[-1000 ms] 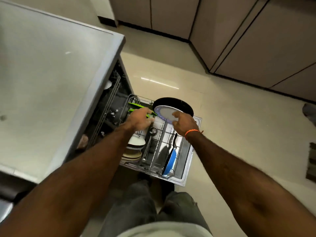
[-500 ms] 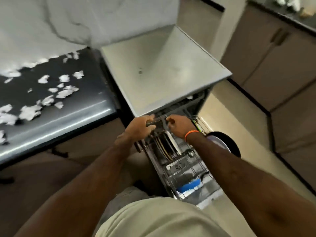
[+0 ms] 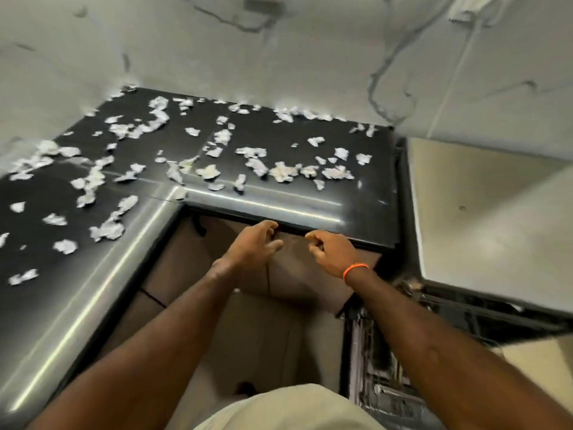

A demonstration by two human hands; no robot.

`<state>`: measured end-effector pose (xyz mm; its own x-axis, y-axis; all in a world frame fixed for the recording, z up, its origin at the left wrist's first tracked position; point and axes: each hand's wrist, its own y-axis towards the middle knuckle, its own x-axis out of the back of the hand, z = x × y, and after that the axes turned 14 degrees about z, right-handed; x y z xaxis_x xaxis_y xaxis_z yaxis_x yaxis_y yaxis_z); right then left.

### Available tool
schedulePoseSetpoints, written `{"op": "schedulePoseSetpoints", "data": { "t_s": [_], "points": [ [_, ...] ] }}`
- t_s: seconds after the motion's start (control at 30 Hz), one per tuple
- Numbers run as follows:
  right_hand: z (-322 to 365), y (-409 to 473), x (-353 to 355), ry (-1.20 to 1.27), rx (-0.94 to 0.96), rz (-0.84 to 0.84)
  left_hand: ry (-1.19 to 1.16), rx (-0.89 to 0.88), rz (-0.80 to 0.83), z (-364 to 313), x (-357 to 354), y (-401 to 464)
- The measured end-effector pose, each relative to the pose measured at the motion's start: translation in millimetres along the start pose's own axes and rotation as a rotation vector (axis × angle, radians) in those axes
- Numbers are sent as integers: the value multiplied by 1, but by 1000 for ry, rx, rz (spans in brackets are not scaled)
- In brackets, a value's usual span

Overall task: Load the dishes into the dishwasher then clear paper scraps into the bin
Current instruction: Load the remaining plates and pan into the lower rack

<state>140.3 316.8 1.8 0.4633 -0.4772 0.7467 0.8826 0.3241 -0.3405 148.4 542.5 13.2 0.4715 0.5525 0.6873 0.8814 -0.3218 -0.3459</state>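
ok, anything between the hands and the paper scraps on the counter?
Nothing visible. Both hands, left and right, hang empty in front of the counter's front edge. The nearest scraps lie on the open black top just past that edge, nothing over or before them. No bin is in view.

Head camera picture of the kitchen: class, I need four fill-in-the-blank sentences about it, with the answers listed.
1. The paper scraps lie scattered on the ____ countertop.
2. The band on the right wrist is ____.
3. The left hand and right hand hold ____.
4. The dishwasher stands to the ____ of the countertop.

Answers: black; orange; nothing; right
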Motion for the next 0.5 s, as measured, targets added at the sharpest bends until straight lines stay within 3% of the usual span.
{"op": "schedulePoseSetpoints", "data": {
  "t_s": [0.27, 0.5],
  "points": [
    [127, 110, -40, -123, 152, 57, 6, 153, -193, 113, 98, -49],
    [225, 192, -77, -404, 439, 134, 43, 373, -450, 213, 154, -94]
  ]
}}
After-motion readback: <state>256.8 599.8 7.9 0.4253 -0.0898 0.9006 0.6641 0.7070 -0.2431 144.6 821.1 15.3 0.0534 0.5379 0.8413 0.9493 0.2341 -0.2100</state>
